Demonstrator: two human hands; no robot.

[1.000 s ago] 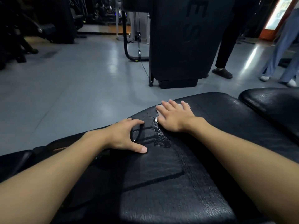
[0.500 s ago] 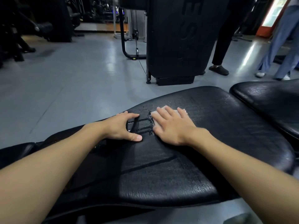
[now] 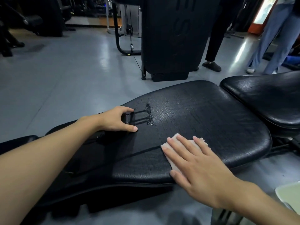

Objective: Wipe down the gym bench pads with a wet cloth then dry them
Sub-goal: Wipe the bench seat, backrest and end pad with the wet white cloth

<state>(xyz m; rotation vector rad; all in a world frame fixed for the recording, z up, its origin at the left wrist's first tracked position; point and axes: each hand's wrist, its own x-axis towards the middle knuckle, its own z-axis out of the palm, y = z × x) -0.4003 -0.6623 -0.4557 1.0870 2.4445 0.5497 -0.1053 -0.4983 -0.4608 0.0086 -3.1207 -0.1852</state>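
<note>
Sliding from the middle of the main pad (image 3: 211, 119) toward its near edge since the earlier frames, the right hand (image 3: 199, 168) is pressing the pale cloth (image 3: 188, 142) flat against the black surface. Its fingers (image 3: 178, 146) are lying straight and slightly spread over the cloth, which is showing between and beyond them. Where the hand was a moment ago, a wet patch (image 3: 162, 111) is now glistening, with a small pool of water (image 3: 148, 109) at its left end.

The left hand (image 3: 115, 119) is staying at the far edge of the same pad, bracing on it with bent fingers, fingertips touching the top and the thumb stretched out flat; it is holding nothing.

A second pad (image 3: 267, 98) of the worktop is sitting just beside the main one on the right, also shining wet. Beyond, on the grey floor (image 3: 65, 78), a tall black machine (image 3: 173, 38) is standing, with two people's legs (image 3: 272, 38) to its right.
</note>
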